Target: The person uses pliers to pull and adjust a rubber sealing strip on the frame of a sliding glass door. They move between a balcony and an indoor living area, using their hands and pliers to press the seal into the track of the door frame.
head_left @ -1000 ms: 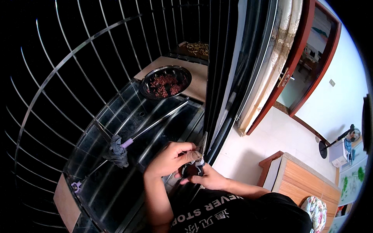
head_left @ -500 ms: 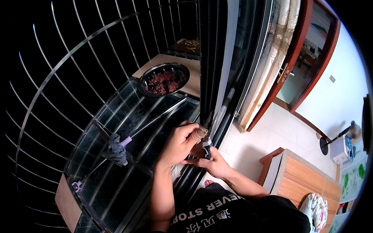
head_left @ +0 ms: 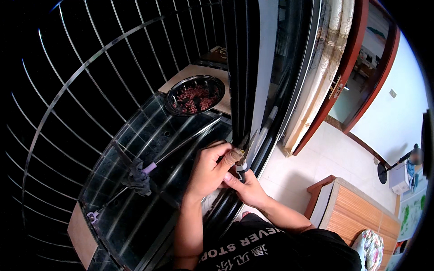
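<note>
My left hand [head_left: 209,169] is curled closed, its thumb pressed toward the fingers. A brownish, rough-looking patch shows at the thumb's end; what the fingers hold, if anything, cannot be made out. Right beside it, my right hand [head_left: 247,189] grips a pair of shears [head_left: 242,166] with black and grey handles. Their pointed metal blades stick up past the left thumb, tips a little apart. Both hands meet above the sliding-door track [head_left: 221,205].
Beyond the hands, a dark round tray [head_left: 171,105] of small reddish pieces rests by a tan board [head_left: 181,76]. A mop [head_left: 138,176] lies on the dark floor inside metal bars [head_left: 74,77]. To the right stand a curtain [head_left: 312,90], a red-brown door [head_left: 332,86] and a wooden bed [head_left: 352,203].
The shears' blades now show more plainly beside my left thumb. My right thumb has drawn closer to my left hand. The whole view has shifted slightly.
</note>
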Demonstrator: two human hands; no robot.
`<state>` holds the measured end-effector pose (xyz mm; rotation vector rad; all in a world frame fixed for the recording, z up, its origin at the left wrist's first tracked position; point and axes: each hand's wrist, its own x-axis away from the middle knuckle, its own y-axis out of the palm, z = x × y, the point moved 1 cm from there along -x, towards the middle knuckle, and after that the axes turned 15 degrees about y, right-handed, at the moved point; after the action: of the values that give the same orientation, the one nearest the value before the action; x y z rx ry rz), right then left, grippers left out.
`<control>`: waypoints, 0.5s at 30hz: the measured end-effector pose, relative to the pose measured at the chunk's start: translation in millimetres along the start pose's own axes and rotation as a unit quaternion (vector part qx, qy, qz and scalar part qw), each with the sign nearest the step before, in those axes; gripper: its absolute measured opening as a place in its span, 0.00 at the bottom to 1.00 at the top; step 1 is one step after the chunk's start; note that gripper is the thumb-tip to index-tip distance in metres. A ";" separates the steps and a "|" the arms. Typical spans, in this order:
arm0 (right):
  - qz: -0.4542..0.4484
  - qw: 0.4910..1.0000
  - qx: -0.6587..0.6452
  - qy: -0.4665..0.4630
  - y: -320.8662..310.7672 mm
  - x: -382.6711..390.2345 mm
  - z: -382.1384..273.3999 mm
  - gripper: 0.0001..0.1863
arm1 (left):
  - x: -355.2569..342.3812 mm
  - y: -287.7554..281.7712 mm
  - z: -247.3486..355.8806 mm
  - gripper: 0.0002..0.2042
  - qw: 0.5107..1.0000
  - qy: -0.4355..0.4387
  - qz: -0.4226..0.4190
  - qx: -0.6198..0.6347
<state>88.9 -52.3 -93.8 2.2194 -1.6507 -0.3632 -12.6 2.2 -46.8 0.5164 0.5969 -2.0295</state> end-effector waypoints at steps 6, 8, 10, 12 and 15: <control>-0.005 1.000 0.001 0.017 -7.4 -3.7 0.4 0.15 | -2.4 2.4 11.9 0.11 0.998 0.016 0.021 -0.059; -0.007 1.000 -0.016 0.019 -7.7 -3.1 0.4 0.14 | -3.6 3.5 15.3 0.12 0.999 -0.017 0.022 -0.039; -0.007 1.000 -0.026 0.005 -6.4 -1.5 -2.5 0.14 | -5.1 5.1 22.6 0.13 0.995 -0.090 0.030 0.022; -0.023 0.999 -0.040 0.003 -6.6 -3.6 0.7 0.14 | -2.6 4.6 23.7 0.13 0.992 -0.113 0.061 -0.011; -0.013 0.999 -0.038 -0.019 -7.2 -5.3 3.2 0.14 | -4.0 7.6 25.4 0.14 0.986 -0.137 0.093 -0.031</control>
<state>92.3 -45.8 -99.8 2.1936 -1.5999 -0.4696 -7.2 -13.7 -25.9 0.2398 0.4270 -1.8560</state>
